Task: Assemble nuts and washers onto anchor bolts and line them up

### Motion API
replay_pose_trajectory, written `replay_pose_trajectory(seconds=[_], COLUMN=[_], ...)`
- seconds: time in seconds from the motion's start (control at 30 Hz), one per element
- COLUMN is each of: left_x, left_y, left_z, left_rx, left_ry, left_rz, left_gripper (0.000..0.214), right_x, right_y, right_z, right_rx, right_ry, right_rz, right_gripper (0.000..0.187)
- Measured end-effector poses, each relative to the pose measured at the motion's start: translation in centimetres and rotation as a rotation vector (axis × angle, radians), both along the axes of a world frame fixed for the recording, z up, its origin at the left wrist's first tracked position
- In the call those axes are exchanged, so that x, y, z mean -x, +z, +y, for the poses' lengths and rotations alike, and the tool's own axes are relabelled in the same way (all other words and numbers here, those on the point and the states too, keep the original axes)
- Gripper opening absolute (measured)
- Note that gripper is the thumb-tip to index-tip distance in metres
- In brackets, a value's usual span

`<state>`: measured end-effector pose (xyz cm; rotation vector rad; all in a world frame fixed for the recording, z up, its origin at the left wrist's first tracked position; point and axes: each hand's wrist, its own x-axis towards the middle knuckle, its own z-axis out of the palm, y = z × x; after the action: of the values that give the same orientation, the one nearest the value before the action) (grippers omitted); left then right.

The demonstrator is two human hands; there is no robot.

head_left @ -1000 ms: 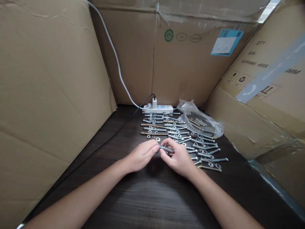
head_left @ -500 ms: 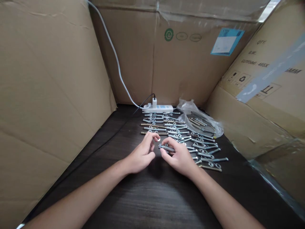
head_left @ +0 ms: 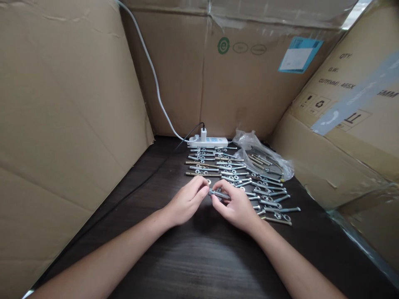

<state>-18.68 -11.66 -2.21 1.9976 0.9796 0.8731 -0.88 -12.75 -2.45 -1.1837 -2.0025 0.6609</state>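
Observation:
My right hand (head_left: 235,203) grips a metal expansion bolt (head_left: 222,194) between thumb and fingers, its nut end pointing left. At that left end sits a nut (head_left: 211,192) with a washer against it. My left hand (head_left: 188,199) is closed, thumb and fingertips pinched together at the nut end of the bolt; the exact contact is partly hidden. Just beyond the fingertips a flat washer (head_left: 208,182) lies on the dark table. Behind and to the right are rows of sleeves, bolts, nuts and washers (head_left: 232,168).
A white power strip (head_left: 212,142) with a plugged-in charger stands at the back. A clear plastic bag (head_left: 264,155) holds more bolts at the back right. Cardboard boxes (head_left: 174,74) wall in the table (head_left: 187,257). A black cable (head_left: 137,189) runs along the left.
My left fingers have closed from a spread pose and moved right to the nut end of the bolt. My right hand keeps holding the bolt. The view has shifted slightly.

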Motion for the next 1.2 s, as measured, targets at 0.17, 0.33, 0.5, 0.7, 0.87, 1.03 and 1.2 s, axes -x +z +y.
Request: replay_pose_trajectory(seconds=[0.17, 0.33, 0.5, 0.7, 0.87, 1.03, 1.2], left_x=[-0.29, -0.38, -0.35, -0.39, -0.6, -0.47, -0.48], left_y=[-0.03, 0.04, -0.35, -0.14, -0.28, -0.29, -0.15], left_z=[-0.41, -0.31, -0.16, -0.25, -0.1, -0.36, 0.01], left_rx=[0.036, 0.066, 0.056, 0.047, 0.06, 0.03, 0.044], left_ry=[-0.024, 0.004, -0.049, 0.03, -0.034, 0.032, 0.005], left_rz=[-0.039, -0.056, -0.037, -0.064, -0.019, -0.068, -0.008], left_gripper=[0.013, 0.015, 0.009, 0.012, 0.015, 0.019, 0.021], right_x=[-0.12, -0.16, -0.21, -0.25, -0.28, -0.33, -0.27], right_y=[-0.17, -0.06, -0.09, -0.08, -0.05, 0.06, 0.0], right_z=[0.01, -0.03, 0.11, 0.1, 0.11, 0.11, 0.12], right_rx=[-0.016, -0.033, -0.028, -0.036, -0.022, -0.037, -0.027], right_ry=[-0.04, -0.035, -0.037, -0.037, -0.034, -0.036, -0.032], right_rz=[0.009, -0.003, -0.013, -0.017, -0.008, 0.003, -0.005], right_gripper=[0.007, 0.006, 0.006, 0.009, 0.007, 0.008, 0.007])
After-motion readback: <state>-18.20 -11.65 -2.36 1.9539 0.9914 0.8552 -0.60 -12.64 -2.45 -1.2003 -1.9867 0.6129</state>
